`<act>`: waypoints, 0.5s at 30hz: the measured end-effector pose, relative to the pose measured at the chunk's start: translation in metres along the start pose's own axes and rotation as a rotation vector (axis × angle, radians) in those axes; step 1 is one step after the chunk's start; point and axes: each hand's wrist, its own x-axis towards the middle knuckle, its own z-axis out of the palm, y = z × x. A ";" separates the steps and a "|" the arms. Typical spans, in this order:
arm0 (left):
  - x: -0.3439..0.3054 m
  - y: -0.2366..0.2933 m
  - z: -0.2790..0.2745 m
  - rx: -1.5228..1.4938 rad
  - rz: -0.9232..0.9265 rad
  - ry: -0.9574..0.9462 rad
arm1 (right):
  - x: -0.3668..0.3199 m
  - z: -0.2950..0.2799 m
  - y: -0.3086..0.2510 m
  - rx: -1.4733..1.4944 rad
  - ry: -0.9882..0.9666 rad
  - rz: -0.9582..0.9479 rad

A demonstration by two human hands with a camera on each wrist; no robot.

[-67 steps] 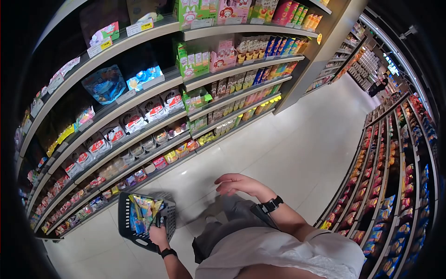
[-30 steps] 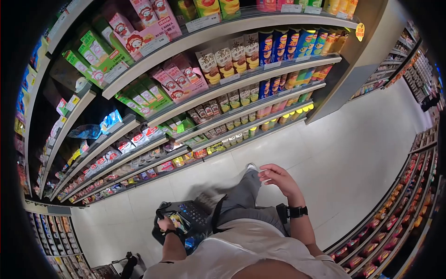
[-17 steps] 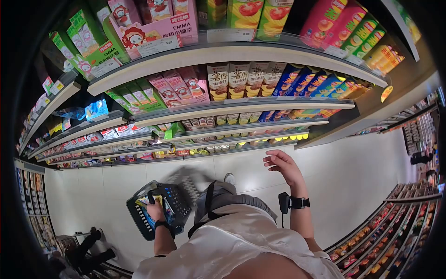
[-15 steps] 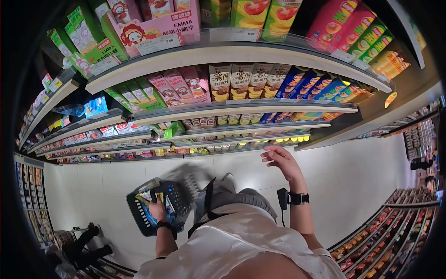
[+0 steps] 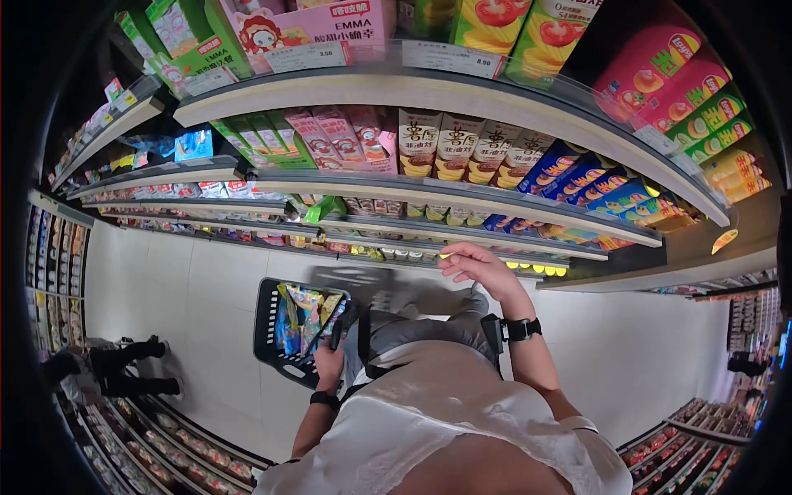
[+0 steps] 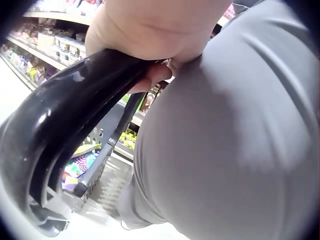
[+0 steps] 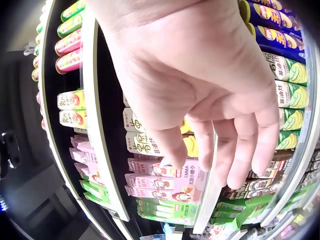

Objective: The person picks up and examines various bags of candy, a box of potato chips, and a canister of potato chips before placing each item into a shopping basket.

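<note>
The shelf unit fills the upper half of the head view, its tiers packed with boxed and tubed snacks. Below it, left of centre, hangs the black plastic basket, an open-grid tub with bright snack packets lying loose inside. It looks stiff, and with only such packets in it, probably not heavy. Hanging from one point, though, it would likely swing and tip if jerked. The sound place to take it is the handle, which the left wrist view shows as a broad, glossy bar. It looks smooth enough to slide in a palm, so a full wrap suits it better than a fingertip hook.

On the middle tier, upper centre of the head view, a row of beige boxes stands upright and face out, touching side by side. Pink boxes stand to their left and blue tubes to their right. The beige ones look like thin card cartons: light, firm at the edges, easily dented on the faces, the contents probably brittle. They are packed so close that the sides are not free, so the top edge and front face are the parts on offer.

The left hand is wrapped round the handle, close against the grey trousers. The right hand is empty, its fingers loosely bent. It is raised at the centre of the frame before the shelves, its fingertips near the beige and pink boxes and seemingly clear of them. The two hands are well apart.
</note>
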 end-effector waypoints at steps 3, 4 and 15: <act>-0.014 0.001 0.015 0.183 0.073 0.015 | 0.002 -0.015 -0.013 0.004 -0.033 -0.013; -0.019 0.012 0.015 0.169 0.075 0.027 | 0.001 -0.020 -0.020 -0.010 -0.039 -0.023; 0.054 0.250 -0.044 -0.427 0.663 0.084 | -0.011 -0.035 -0.033 0.048 -0.072 -0.080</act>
